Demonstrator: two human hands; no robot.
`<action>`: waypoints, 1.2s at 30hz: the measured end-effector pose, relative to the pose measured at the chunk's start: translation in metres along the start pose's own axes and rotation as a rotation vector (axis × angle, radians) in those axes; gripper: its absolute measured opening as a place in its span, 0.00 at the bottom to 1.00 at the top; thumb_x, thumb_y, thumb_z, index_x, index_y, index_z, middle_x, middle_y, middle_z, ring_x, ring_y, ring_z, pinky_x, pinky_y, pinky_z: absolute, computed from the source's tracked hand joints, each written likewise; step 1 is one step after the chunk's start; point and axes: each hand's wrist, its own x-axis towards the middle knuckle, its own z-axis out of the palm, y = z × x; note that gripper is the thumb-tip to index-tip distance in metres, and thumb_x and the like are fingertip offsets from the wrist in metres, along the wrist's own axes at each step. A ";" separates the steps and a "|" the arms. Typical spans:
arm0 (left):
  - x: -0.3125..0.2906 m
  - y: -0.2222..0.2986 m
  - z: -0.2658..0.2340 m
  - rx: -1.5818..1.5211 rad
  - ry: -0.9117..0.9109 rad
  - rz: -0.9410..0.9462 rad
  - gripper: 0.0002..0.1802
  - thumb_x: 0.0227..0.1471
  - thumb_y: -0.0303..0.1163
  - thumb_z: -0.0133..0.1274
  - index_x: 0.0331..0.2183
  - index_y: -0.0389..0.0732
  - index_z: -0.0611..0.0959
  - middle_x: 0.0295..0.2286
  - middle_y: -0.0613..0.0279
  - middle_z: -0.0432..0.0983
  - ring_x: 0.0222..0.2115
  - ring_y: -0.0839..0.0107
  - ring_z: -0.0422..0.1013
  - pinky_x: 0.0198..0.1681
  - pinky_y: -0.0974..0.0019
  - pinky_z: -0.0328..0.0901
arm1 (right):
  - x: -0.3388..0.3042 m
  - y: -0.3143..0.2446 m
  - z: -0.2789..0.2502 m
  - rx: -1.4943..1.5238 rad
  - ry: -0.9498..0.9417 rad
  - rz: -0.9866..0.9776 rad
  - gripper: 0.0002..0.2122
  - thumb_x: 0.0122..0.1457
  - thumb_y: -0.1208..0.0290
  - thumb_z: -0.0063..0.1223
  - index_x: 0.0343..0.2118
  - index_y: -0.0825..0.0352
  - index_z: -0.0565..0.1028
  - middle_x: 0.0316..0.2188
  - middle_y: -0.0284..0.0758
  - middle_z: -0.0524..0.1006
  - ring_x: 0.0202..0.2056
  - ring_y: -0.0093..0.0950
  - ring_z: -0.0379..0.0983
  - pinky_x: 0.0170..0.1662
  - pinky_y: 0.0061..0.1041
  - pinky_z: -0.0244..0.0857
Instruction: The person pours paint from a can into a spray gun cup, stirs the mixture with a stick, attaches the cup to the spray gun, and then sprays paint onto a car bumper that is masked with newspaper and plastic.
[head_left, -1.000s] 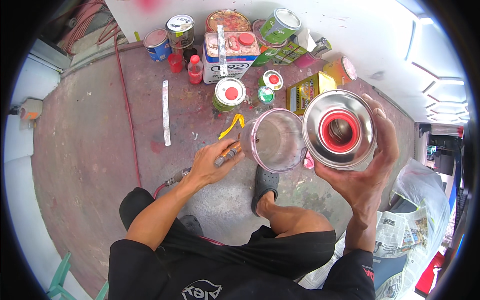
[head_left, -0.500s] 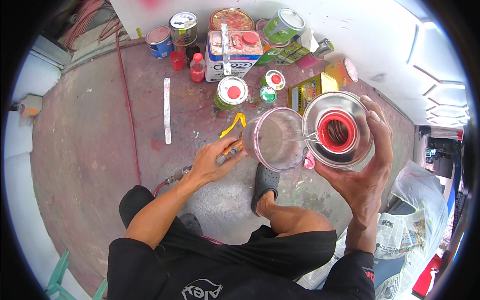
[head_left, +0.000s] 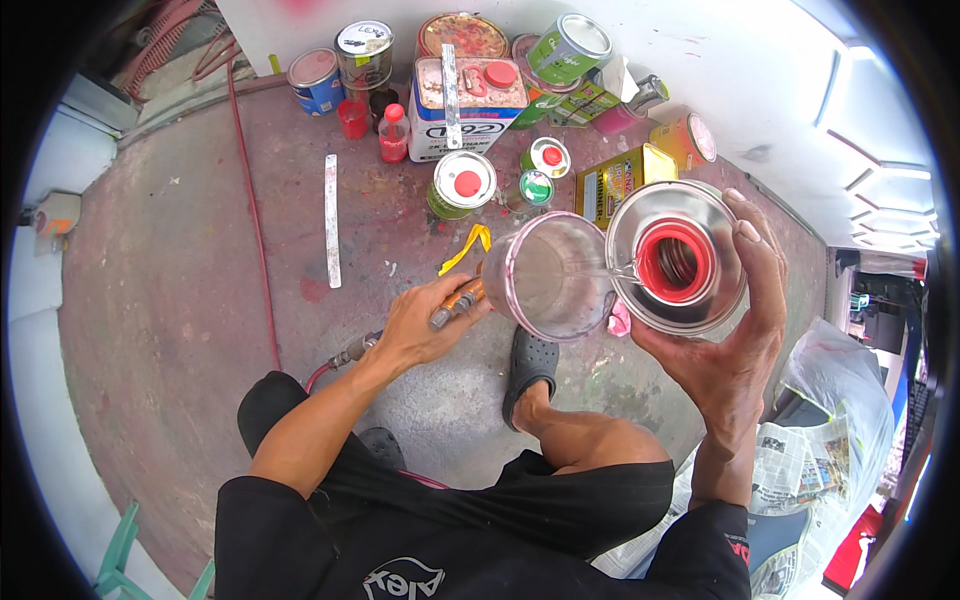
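My left hand (head_left: 425, 318) is wrapped round an orange spray gun (head_left: 457, 305), whose body is mostly covered by the fingers. The gun's clear, pink-stained cup (head_left: 545, 265) has its open mouth facing up. At its right my right hand (head_left: 745, 310) grips a round metal can (head_left: 722, 235) from the right side, thumb below and fingers over the far edge. The can is tilted toward the cup, and a thin stream of clear liquid runs from its red spout (head_left: 645, 262) over the cup's rim. How much liquid is in the cup is hard to make out.
Paint tins and a large thinner can (head_left: 465, 110) stand along the wall. Closer are a red-capped tin (head_left: 463, 185), a yellow can (head_left: 622, 180) and a yellow strip (head_left: 465, 248). A ruler-like strip (head_left: 333, 220) and a red hose (head_left: 252, 200) lie left; newspaper-covered items (head_left: 800, 465) sit right.
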 end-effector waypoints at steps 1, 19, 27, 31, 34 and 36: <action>0.001 -0.001 0.000 -0.004 -0.006 -0.005 0.32 0.63 0.55 0.67 0.56 0.38 0.87 0.44 0.47 0.89 0.46 0.49 0.86 0.46 0.52 0.76 | 0.000 0.000 0.000 -0.003 -0.001 0.002 0.48 0.35 0.73 0.90 0.64 0.64 0.73 0.67 0.48 0.76 0.69 0.51 0.72 0.69 0.47 0.71; 0.004 -0.002 -0.006 0.031 -0.047 -0.054 0.26 0.64 0.38 0.69 0.59 0.38 0.86 0.49 0.46 0.89 0.48 0.53 0.87 0.51 0.56 0.76 | 0.007 -0.003 0.003 -0.036 -0.020 0.010 0.46 0.35 0.73 0.89 0.63 0.65 0.74 0.67 0.48 0.77 0.68 0.51 0.72 0.69 0.47 0.70; 0.005 -0.002 -0.006 0.025 -0.043 -0.052 0.25 0.64 0.38 0.68 0.59 0.40 0.86 0.47 0.46 0.89 0.46 0.53 0.87 0.49 0.55 0.76 | 0.007 -0.001 0.004 -0.038 -0.009 0.013 0.46 0.35 0.73 0.89 0.63 0.64 0.75 0.67 0.48 0.76 0.68 0.50 0.72 0.69 0.47 0.71; 0.005 -0.002 -0.005 0.030 -0.041 -0.051 0.25 0.64 0.38 0.68 0.59 0.41 0.86 0.46 0.47 0.89 0.45 0.53 0.87 0.48 0.55 0.76 | 0.007 0.000 0.006 0.007 -0.001 0.009 0.48 0.35 0.74 0.89 0.64 0.64 0.74 0.67 0.50 0.76 0.68 0.51 0.73 0.68 0.46 0.71; 0.004 -0.003 -0.005 0.031 -0.038 -0.043 0.25 0.64 0.38 0.68 0.59 0.41 0.86 0.46 0.47 0.89 0.45 0.53 0.87 0.48 0.55 0.76 | 0.006 0.004 0.005 0.055 -0.007 -0.001 0.51 0.36 0.75 0.89 0.67 0.64 0.71 0.67 0.51 0.75 0.67 0.50 0.74 0.69 0.45 0.71; 0.004 -0.005 -0.003 0.031 -0.021 -0.034 0.26 0.64 0.43 0.68 0.58 0.40 0.87 0.45 0.47 0.89 0.45 0.51 0.87 0.47 0.54 0.76 | 0.006 0.005 0.003 0.073 -0.041 0.038 0.55 0.36 0.73 0.89 0.71 0.65 0.66 0.67 0.50 0.74 0.67 0.48 0.75 0.69 0.44 0.72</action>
